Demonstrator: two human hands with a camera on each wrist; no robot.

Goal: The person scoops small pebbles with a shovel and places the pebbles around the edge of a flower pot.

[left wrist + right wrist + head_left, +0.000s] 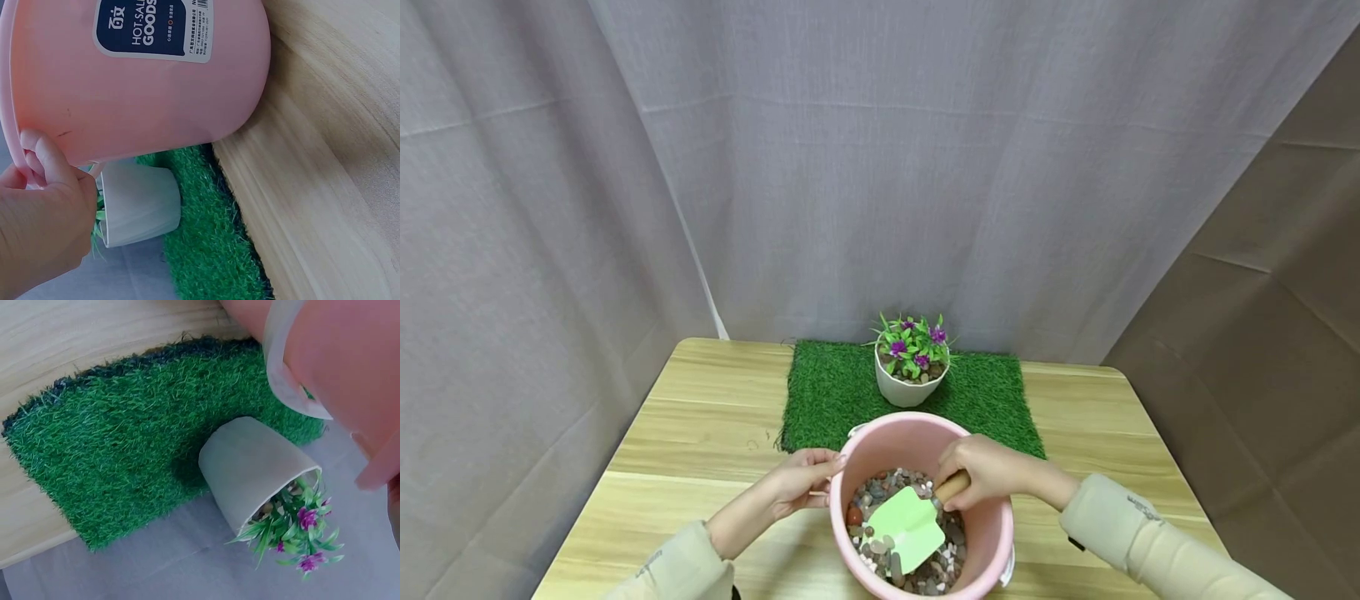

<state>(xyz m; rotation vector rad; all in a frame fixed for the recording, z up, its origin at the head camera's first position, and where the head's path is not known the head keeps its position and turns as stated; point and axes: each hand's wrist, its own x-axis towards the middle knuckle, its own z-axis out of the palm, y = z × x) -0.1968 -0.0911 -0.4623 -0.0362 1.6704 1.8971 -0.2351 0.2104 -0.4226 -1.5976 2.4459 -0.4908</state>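
Note:
A pink bucket point(992, 542) with small pebbles point(955, 550) in it stands at the table's front. My left hand point(801, 483) grips its left rim, thumb and fingers on either side of the edge, as the left wrist view also shows. Inside the bucket, my right hand point(981, 471) holds a trowel by its wooden handle point(952, 486). The trowel's light green blade point(904, 525) lies over the pebbles, several stones resting on its lower left part. In the right wrist view the right hand is hidden beyond the bucket's wall point(350, 362).
Behind the bucket, a white pot point(910, 392) with purple flowers point(917, 346) stands on a green grass mat point(835, 387). The wooden table point(700, 433) extends to both sides. Grey curtains point(880, 167) hang behind it. A white handle point(278, 369) hangs at the bucket's side.

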